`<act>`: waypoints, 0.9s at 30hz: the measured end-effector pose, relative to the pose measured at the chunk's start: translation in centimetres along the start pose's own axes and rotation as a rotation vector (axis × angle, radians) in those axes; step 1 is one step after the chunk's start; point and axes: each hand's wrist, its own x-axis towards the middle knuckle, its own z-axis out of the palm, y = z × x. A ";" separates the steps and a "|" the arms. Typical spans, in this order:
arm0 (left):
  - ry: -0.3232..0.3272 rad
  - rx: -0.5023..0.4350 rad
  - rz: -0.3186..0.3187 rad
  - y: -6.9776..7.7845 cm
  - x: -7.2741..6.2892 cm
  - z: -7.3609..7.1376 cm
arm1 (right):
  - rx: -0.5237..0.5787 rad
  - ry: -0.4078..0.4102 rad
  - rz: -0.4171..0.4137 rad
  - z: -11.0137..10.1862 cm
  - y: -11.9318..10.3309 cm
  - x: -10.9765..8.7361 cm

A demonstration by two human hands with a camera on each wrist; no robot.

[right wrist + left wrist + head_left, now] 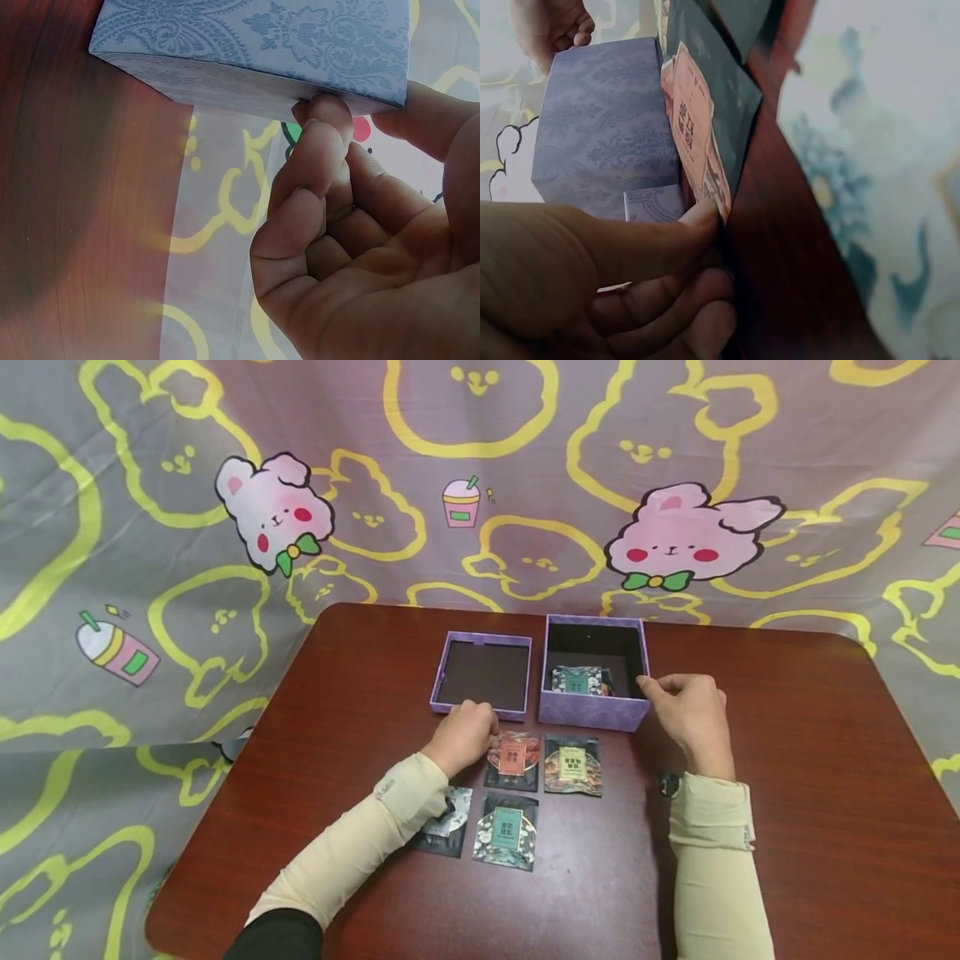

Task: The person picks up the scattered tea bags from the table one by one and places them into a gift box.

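My left hand [462, 737] pinches the left edge of a dark sachet with a red label [514, 760], thumb on its printed face in the left wrist view. At the front right corner of an open purple patterned box [592, 712], my right hand [693, 714] grips the rim between thumb and fingers. Inside that box lies a green-labelled sachet [576, 680], with another partly hidden under it. A yellow-labelled sachet [572, 766] lies right of the red one. Nearer me are a second green-labelled sachet [505, 832] and a grey-white one [450, 827], partly covered by my left wrist.
The purple box lid [433, 693] lies with its dark inside up, left of the box and just beyond my left hand. The brown table [600, 893] has rounded corners. A patterned curtain [420, 527] hangs behind its far edge and along the left.
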 end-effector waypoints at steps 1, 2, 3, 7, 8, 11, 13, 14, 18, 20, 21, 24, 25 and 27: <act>0.007 0.008 -0.005 0.1 0.0 0.0 | 0.001 0.003 -0.001 0.0 0.0 0.0; 0.011 0.015 -0.007 0.2 0.0 0.0 | 0.001 0.005 -0.002 -0.1 0.0 0.0; 0.011 0.018 -0.009 0.3 -0.1 0.0 | 0.000 0.007 -0.003 -0.1 0.0 0.0; -0.019 0.037 0.009 0.4 -0.2 -0.2 | 0.001 0.000 0.008 -0.1 0.0 -0.1; -0.029 0.037 0.015 0.3 -0.2 -0.3 | 0.002 -0.003 0.010 -0.1 0.0 -0.1; -0.047 -0.012 0.029 0.2 -0.2 -0.8 | 0.010 -0.002 0.004 -0.1 0.1 -0.1; -0.069 -0.091 0.025 0.0 -0.2 -1.3 | 0.012 0.007 -0.008 -0.1 0.1 -0.1; -0.094 -0.162 0.013 0.0 -0.1 -1.4 | 0.013 0.010 -0.013 -0.1 0.1 -0.1; -0.223 -0.609 -0.113 -0.5 0.0 -1.5 | 0.010 0.018 -0.018 -0.1 0.2 -0.1; -0.271 -0.817 -0.185 -0.7 0.1 -1.4 | 0.010 0.015 -0.017 -0.1 0.2 -0.2; -0.285 -0.889 -0.211 -0.8 0.1 -1.4 | 0.009 0.015 -0.020 -0.1 0.2 -0.2; -0.323 -0.978 -0.231 -1.2 0.4 -1.8 | 0.012 0.016 -0.027 0.0 0.2 -0.2; -0.335 -0.994 -0.231 -1.4 0.5 -1.9 | 0.014 0.016 -0.028 0.0 0.2 -0.2; -0.353 -1.010 -0.231 -1.7 0.7 -2.2 | 0.015 0.019 -0.032 0.0 0.2 -0.1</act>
